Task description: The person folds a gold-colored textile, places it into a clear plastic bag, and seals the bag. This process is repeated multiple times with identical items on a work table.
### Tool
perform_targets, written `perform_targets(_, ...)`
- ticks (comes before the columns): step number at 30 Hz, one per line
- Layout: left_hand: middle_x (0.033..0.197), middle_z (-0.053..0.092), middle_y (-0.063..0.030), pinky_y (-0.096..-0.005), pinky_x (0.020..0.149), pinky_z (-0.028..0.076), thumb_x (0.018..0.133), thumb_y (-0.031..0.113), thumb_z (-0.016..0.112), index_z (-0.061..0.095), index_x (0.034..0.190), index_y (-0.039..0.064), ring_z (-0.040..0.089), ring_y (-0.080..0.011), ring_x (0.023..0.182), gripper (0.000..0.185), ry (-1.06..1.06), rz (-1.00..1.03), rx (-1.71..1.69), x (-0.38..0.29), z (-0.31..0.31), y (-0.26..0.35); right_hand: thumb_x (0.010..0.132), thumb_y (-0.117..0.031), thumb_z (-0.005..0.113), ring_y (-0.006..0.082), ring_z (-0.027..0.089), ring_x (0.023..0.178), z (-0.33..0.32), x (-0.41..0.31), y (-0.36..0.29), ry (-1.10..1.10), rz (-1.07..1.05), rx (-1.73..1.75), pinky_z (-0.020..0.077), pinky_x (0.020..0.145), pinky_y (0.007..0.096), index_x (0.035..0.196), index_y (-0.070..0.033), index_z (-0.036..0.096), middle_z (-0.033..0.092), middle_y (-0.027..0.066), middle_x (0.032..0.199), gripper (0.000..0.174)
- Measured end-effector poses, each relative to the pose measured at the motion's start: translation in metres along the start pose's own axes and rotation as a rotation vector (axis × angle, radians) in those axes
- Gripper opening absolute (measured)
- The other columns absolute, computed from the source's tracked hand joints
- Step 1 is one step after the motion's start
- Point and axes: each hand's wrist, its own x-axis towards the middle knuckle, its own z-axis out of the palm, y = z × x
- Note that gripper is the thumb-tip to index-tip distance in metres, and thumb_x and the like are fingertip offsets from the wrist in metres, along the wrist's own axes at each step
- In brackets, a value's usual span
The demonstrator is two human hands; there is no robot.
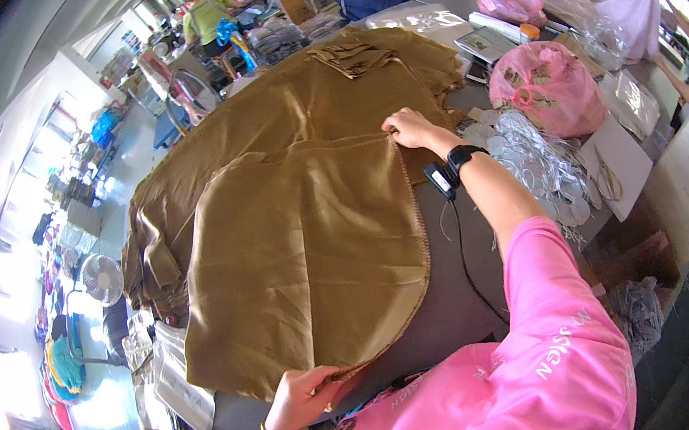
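Note:
A folded bronze-brown satin cloth (298, 259) with an overlocked edge lies spread before me, a crease running down its middle. My left hand (299, 401) grips its near edge close to my body, fingers curled around the fabric. At the far right corner, my right hand (412, 128) pinches the stitched hem between thumb and fingers. Beneath and beyond it spreads more fabric of the same colour (230, 122), bunched at the left. A small crumpled piece of this fabric (357, 58) rests on top at the far side.
Right of the cloth lie a heap of white string tags (537, 159), a pink plastic bag (545, 87) with bundles inside and a white card (619, 168). Clear plastic packets (181, 380) sit at the left table edge. A fan (102, 279) and a person (208, 22) are farther off.

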Motion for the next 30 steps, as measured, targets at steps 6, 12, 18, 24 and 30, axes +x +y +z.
perform_targets(6,0.073,0.069,-0.0157,-0.0291,0.058,0.052,0.090,0.009,0.076,0.074,0.099,0.000,0.066,-0.0139,0.061,0.013,-0.009,0.000,0.106,0.050,0.018,0.001,0.084,-0.054,0.080,0.0345,0.065,0.119,-0.047,-0.164,-0.177,-0.296,-0.843,0.837,0.0478,0.107,0.0438,0.126,0.001,0.066,0.071,0.0187,0.124,0.070)
perform_targets(12,0.097,0.071,-0.0138,-0.0409,0.079,0.058,0.078,0.012,0.082,0.065,0.109,0.004,0.071,-0.0307,0.087,0.036,0.071,0.163,0.396,-0.007,0.048,-0.047,0.090,-0.024,0.072,0.0342,0.065,0.097,-0.065,-0.281,-0.228,-0.147,-0.665,0.661,0.0479,0.093,0.0447,0.101,-0.008,0.067,0.066,0.0133,0.092,0.020)
perform_targets(18,0.096,0.070,-0.0124,-0.0450,0.084,0.053,0.079,-0.002,0.064,0.071,0.095,0.004,0.065,-0.0347,0.095,0.018,0.603,-0.092,0.902,-0.114,-0.045,-0.200,0.083,0.000,0.074,0.0298,0.064,0.109,-0.098,-0.370,-0.178,-0.215,-0.468,0.735,0.0480,0.100,0.0424,0.100,-0.010,0.067,0.072,0.0035,0.107,0.021)
perform_targets(24,0.111,0.072,-0.0170,-0.0441,0.101,0.050,0.084,0.003,0.070,0.071,0.101,-0.001,0.066,-0.0362,0.110,0.017,0.870,-0.324,0.493,-0.221,-0.094,-0.164,0.085,0.001,0.072,0.0283,0.067,0.105,-0.143,-0.431,-0.151,-0.406,-0.109,0.847,0.0504,0.096,0.0409,0.097,-0.008,0.071,0.076,0.0054,0.107,0.015)
perform_targets(30,0.151,0.049,-0.0195,-0.0524,0.122,0.031,0.063,0.036,0.094,0.055,0.137,0.004,0.041,-0.0401,0.144,0.090,0.155,-0.157,0.705,-0.172,0.004,-0.120,0.086,0.004,0.067,0.0276,0.071,0.096,-0.147,-0.421,-0.143,-0.359,0.067,0.740,0.0533,0.087,0.0371,0.097,-0.004,0.072,0.077,0.0109,0.102,0.014)
